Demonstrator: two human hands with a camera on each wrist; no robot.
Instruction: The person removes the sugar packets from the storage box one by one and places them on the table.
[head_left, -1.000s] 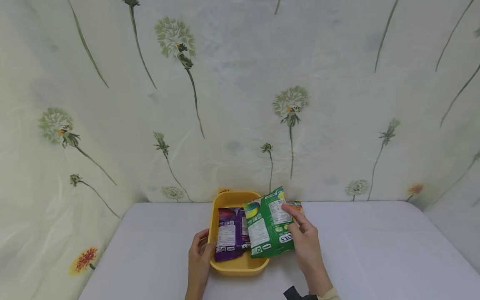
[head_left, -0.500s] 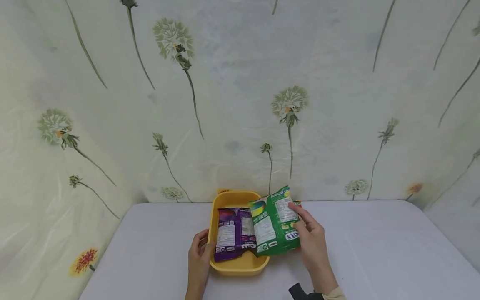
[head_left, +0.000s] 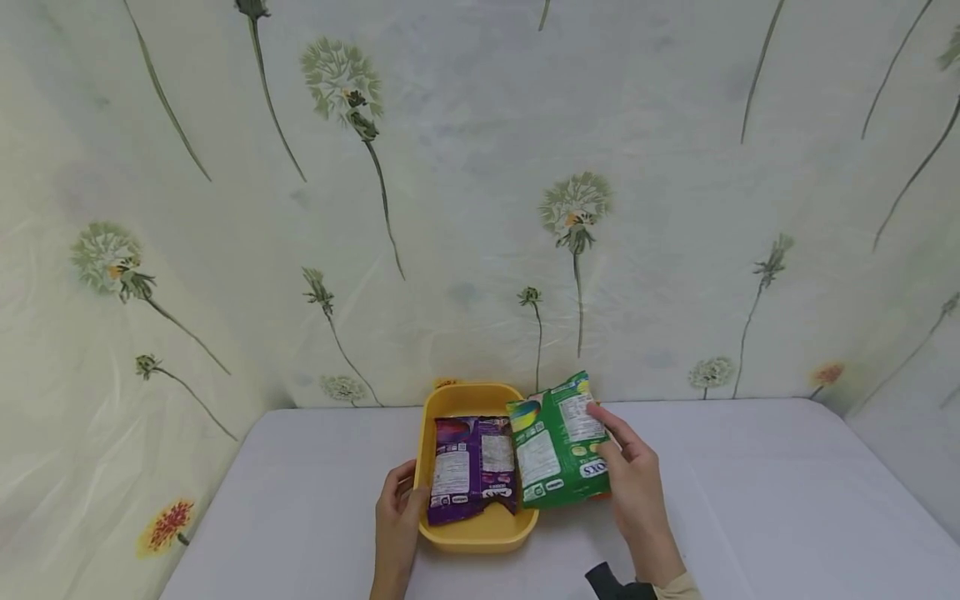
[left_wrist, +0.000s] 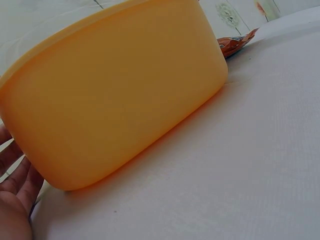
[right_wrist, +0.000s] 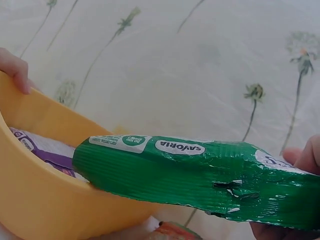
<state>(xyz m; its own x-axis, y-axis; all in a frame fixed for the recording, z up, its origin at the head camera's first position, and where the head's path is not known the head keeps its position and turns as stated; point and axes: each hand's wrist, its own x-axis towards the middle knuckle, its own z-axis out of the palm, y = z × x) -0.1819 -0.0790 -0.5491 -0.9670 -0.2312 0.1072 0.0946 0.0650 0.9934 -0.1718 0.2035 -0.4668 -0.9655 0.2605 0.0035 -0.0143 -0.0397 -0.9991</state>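
My left hand (head_left: 399,508) holds the left wall of a yellow plastic tub (head_left: 480,537); its fingers lie along the outer wall in the left wrist view and a fingertip overlaps the rim in the right wrist view. Inside the tub lies a purple candy bag (head_left: 457,471), printed side up. My right hand (head_left: 639,492) pinches a green candy bag (head_left: 551,458) by its right side, thumb on one face. In the right wrist view the green bag's crimped edge is near the tub's rim, tilted. Whether it touches the rim cannot be told.
An orange-red packet (left_wrist: 235,45) lies on the table right of the tub, mostly hidden by the green bag from above. A white cloth (head_left: 750,500) covers the table. A flower-printed curtain (head_left: 465,208) hangs behind it.
My right hand has drawn the green bag to the right, off the purple bag, which now shows more fully. The left hand and tub have stayed put.
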